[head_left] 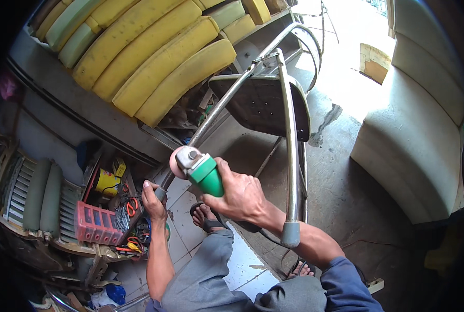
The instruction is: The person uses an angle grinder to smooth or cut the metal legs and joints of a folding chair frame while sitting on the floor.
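Note:
My right hand (239,195) grips a green angle grinder (206,174), whose pale pink disc (176,162) is against or very close to a chrome tube (210,125) of an upended folding chair (260,104). My left hand (154,200) is wrapped round the lower end of that tube, by its grey rubber end cap (160,193). The chair's dark seat underside faces me, and a second leg (289,156) runs down past my right forearm to another grey cap (290,234). The grinder's body is partly hidden by my right hand.
Stacked yellow foam cushions (154,67) lie upper left. A pink organizer (96,221), tools and a yellow can (108,182) crowd the left, beside slatted metal frames (18,197). A grey upholstered sofa (398,151) stands right, near a cardboard piece (372,62). My sandalled feet are below.

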Tool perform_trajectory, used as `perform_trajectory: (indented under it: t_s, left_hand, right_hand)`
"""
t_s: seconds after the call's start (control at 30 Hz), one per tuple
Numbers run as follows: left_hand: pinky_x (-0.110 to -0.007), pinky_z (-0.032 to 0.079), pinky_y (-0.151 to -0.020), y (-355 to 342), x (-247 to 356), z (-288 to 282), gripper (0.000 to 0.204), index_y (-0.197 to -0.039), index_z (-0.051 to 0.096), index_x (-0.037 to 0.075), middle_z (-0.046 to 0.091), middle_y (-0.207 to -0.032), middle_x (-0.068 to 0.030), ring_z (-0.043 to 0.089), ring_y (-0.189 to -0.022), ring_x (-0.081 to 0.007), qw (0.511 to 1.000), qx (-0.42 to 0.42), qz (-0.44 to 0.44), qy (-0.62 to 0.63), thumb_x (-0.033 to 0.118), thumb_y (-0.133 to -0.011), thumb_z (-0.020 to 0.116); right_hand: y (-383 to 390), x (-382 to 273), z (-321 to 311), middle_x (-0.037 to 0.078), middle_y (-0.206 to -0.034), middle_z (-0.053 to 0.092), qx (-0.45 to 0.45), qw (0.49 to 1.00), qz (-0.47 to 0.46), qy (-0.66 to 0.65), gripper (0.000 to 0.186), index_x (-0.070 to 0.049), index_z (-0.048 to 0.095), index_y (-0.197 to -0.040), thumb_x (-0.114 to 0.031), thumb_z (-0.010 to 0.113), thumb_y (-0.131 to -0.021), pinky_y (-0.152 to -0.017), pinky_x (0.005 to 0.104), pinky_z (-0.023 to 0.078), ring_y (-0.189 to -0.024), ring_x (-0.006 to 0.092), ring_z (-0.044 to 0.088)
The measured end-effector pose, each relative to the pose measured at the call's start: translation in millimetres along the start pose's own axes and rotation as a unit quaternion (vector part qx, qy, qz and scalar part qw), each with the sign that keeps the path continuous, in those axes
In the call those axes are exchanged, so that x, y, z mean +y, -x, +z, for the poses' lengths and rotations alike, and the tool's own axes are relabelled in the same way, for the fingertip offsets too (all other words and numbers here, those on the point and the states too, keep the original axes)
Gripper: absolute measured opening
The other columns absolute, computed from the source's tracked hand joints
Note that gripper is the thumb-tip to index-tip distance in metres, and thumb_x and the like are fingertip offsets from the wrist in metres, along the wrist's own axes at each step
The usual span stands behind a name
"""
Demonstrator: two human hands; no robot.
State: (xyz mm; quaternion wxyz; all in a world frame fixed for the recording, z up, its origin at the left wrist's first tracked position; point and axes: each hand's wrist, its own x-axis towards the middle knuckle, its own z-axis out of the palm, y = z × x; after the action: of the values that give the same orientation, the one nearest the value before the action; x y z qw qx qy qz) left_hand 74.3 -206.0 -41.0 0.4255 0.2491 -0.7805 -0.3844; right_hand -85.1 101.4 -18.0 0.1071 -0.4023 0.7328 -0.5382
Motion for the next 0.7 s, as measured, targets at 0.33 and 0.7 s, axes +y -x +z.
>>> perform_trajectory:
  t_s: [0.33, 0.7]
  left_hand:
    - [-0.031, 0.043, -0.063, 3.4, 17.2, 9.3, 0.047, -0.087, 0.054, 0.007, 0.051, -0.083, -0.0035, 0.050, -0.071, -0.0149, 0.998, -0.023, -0.059, 0.007, 0.042, -0.113, 0.038]
    - [-0.025, 0.035, -0.050, 8.6, 27.8, -0.1, 0.043, -0.086, 0.050, 0.012, 0.043, -0.075, 0.0018, 0.043, -0.059, -0.0085, 0.995, -0.033, -0.076, 0.063, 0.045, -0.112, 0.040]
  right_hand:
    - [-84.3, 58.2, -62.0, 0.035, -0.087, 0.072, 0.229, 0.955, 0.148, -0.116, 0.082, 0.000, 0.040, -0.142, -0.049, 0.072, -0.085, -0.080, 0.0557, 0.060, -0.085, 0.0521, 0.074]
    - [-19.0, 37.3, 8.5, 0.034, -0.098, 0.072, 0.127, 0.983, 0.058, -0.120, 0.091, -0.002, 0.037, -0.151, -0.051, 0.076, -0.085, -0.089, 0.0517, 0.060, -0.094, 0.0498, 0.074]
